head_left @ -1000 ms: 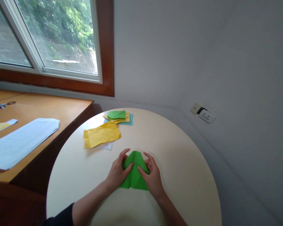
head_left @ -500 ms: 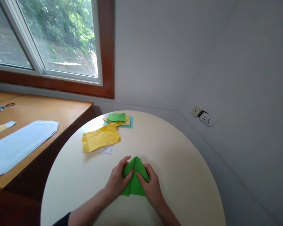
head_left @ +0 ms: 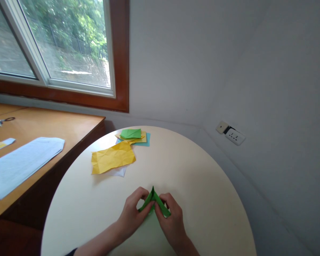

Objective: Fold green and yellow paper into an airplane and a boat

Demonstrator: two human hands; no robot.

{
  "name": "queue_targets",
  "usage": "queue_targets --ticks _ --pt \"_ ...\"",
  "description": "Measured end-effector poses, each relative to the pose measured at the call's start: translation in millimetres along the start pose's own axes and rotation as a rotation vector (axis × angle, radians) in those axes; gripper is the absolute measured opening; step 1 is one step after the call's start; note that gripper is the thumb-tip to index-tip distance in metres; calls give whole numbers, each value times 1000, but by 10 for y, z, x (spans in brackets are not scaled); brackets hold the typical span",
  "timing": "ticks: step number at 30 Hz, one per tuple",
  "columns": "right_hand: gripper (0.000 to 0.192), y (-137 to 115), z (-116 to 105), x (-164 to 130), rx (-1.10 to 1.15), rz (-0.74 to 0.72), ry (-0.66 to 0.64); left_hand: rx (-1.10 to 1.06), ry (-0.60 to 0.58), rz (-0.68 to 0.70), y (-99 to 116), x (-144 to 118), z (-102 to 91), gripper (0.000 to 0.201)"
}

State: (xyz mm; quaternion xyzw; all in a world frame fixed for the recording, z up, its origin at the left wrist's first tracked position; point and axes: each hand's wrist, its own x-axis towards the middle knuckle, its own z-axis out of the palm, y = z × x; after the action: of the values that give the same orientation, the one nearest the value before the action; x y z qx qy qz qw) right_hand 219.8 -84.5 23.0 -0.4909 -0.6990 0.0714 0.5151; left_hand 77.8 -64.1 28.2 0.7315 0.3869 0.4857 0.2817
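Between my two hands is a folded green paper (head_left: 160,203), seen nearly edge-on as an upside-down V with its peak pointing away from me. My left hand (head_left: 134,209) pinches its left wing, thumb toward the middle and fingers behind. On the other wing, my right hand (head_left: 171,215) grips in the same way, its thumb close to the left one. The paper's lower part is mostly hidden by my thumbs. Both hands are over the near part of the round white table (head_left: 202,188).
A creased yellow paper (head_left: 113,157) overlaps a white sheet (head_left: 118,171) at the table's back left. Behind it lies a stack topped by a folded green paper (head_left: 130,133). The wooden desk (head_left: 69,119) on the left holds printed sheets (head_left: 24,163) and scissors (head_left: 2,122).
The green paper has tipped from showing its broad face to nearly edge-on, its wings folded closer. Both hands have come slightly nearer to me, still gripping it.
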Motion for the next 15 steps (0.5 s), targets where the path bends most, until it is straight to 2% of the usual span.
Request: queue_targets --ticks 4,7,15 --pt "11 5 -8 11 -31 -83 21 8 -82 -11 27 14 -6 15" --pt "13 -7 -11 13 -21 -74 -11 10 -107 -32 29 11 2 18" --pt "27 -23 -23 -17 65 -56 -105 -68 -69 -58 11 -18 10 16"
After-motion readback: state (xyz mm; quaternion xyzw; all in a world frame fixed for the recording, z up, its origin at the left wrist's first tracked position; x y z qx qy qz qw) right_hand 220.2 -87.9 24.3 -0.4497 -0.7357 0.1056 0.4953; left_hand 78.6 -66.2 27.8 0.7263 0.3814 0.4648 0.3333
